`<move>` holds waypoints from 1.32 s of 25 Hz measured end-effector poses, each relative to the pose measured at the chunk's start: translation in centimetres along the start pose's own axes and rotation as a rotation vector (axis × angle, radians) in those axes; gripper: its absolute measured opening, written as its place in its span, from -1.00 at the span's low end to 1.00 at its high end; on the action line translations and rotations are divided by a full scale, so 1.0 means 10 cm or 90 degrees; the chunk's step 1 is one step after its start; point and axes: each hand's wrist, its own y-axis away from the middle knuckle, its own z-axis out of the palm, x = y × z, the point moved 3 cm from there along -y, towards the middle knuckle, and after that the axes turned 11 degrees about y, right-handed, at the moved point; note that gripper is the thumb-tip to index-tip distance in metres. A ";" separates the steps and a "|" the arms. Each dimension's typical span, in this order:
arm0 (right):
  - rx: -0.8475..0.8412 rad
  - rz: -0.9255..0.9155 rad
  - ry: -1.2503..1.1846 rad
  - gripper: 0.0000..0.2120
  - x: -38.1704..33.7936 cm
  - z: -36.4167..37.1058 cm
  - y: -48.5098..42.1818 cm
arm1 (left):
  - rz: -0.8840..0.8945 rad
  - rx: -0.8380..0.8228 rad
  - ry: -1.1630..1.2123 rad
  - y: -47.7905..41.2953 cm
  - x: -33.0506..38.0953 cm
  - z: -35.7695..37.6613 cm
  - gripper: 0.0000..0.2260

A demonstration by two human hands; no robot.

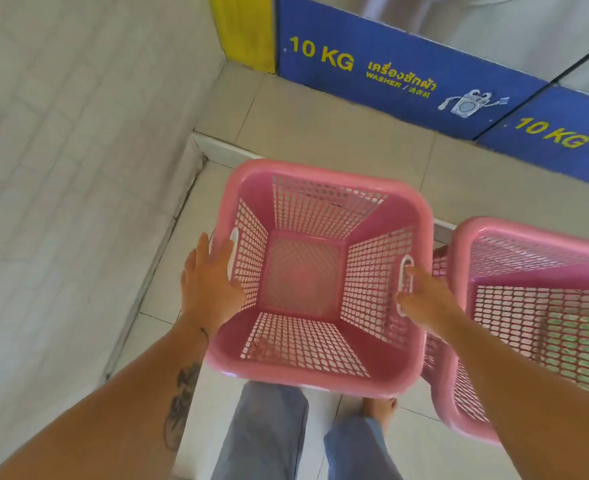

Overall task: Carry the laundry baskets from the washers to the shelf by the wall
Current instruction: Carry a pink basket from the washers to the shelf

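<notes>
Pale tiled floor (321, 116) all over, with a low step edge (223, 150) crossing behind the baskets. White wall (61, 150) filling the left of the frame. Blue washer panels (390, 53) along the upper right, marked "10 KG" and "WASHER" in yellow, with Thai writing and a small cartoon washer drawing. Yellow strip (248, 26) at the top, just left of the blue.

Pink basket (321, 372) in the middle of the frame, mouth facing up, empty, sides full of little holes. Almost square, so no clear long side. White handle slots on its left and right walls.

Left hand (210, 282) flat on the left rim, fingers spread, not closed. Right hand (424, 303) at the right handle slot, fingers curled at the hole; cannot tell if the grip is tight.

Second pink basket (459, 258) just beside it at the right edge, tilted. Grey trouser legs (262, 434) and a bare foot (379, 408) at the bottom.
</notes>
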 end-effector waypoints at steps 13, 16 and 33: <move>0.220 -0.216 0.118 -0.33 -0.77 -1.03 0.86 | 0.028 0.209 0.122 0.64 -0.20 -1.13 -0.50; 0.251 -0.320 0.107 -0.33 -0.92 -1.36 1.30 | -0.022 0.300 0.181 1.26 -0.11 -1.50 -0.48; 0.291 -0.935 0.231 -0.47 -0.47 -0.97 4.73 | -0.454 0.847 0.376 7.09 0.40 -1.47 -0.65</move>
